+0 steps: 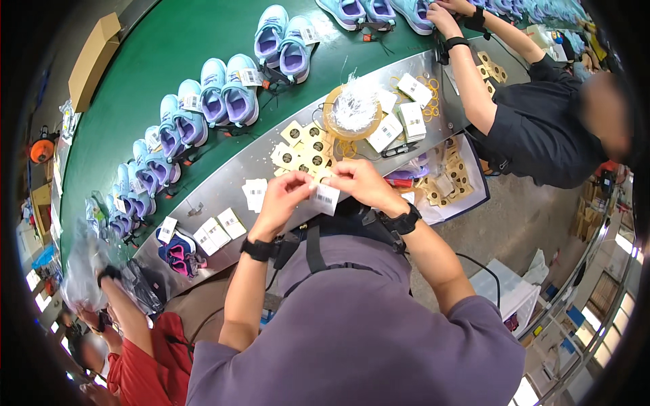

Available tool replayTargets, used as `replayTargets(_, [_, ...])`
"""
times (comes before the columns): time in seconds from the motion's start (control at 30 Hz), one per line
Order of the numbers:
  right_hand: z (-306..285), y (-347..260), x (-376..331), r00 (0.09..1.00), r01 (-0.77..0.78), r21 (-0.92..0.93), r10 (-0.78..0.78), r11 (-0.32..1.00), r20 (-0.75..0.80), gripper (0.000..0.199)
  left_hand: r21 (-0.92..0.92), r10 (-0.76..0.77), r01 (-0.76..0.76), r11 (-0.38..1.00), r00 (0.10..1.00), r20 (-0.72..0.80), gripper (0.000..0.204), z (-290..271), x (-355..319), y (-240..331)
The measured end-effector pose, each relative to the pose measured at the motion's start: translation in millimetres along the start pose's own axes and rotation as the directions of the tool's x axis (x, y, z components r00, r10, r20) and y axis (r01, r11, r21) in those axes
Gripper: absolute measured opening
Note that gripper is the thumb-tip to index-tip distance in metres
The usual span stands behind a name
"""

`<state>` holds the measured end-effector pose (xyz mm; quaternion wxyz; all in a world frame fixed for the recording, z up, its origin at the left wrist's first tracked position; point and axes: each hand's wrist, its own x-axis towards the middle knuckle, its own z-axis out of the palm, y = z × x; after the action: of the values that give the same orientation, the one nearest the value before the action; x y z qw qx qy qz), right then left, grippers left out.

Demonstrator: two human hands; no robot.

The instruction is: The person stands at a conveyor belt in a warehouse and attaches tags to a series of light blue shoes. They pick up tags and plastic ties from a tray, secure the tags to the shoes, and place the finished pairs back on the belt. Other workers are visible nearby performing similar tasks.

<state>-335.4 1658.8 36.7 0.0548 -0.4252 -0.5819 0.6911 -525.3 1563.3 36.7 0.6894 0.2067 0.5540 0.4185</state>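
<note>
Between my hands, over the near edge of the metal ledge, hangs a white barcode tag (326,199). My left hand (283,196) pinches at its upper left, finger and thumb together. My right hand (365,183) is closed at its upper right; a small pale yellow piece shows by the fingertips, partly hidden. Just beyond lies a loose pile of yellow cards with dark round marks (313,147). A stack of white tags (255,194) rests beside my left hand. Behind the cards stands a round tan tub (330,115) filled with white plastic tag loops.
Light blue shoes (240,91) line the green conveyor belt (183,40). Stacked labels (412,120), yellow rubber bands (431,95) and a dark cutter (399,150) lie right of the tub. A navy shoe (177,252) sits left. Co-workers stand at both sides; an open bin (482,196) is below right.
</note>
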Motion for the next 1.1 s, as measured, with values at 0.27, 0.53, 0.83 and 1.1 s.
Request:
replayTargets(0.27, [-5.5,-34.1,-15.4,0.930,0.246,-0.040,-0.248,0.968,-0.270,0.026,-0.106,0.182,-0.234,0.966,0.914,-0.364,0.016,37.5,15.6,17.9])
replayTargets(0.53, [-9.1,-48.8,-17.1,0.796,0.343,-0.517,-0.535,0.784,-0.283,0.008,0.076,0.253,-0.242,0.967,0.893,-0.372,0.011,56.0,13.6,20.6])
replayTargets(0.83, [-19.0,-51.0,-12.1,0.821,0.273,-0.458,-0.453,0.846,-0.348,0.005,0.195,0.342,-0.293,0.936,0.890,-0.301,0.009,62.7,23.0,23.8])
replayTargets(1.1, [-27.8,-51.8,-7.1,0.852,0.212,-0.358,-0.351,0.909,-0.388,0.005,0.313,0.420,-0.341,0.887,0.875,-0.239,0.006,67.2,39.5,27.0])
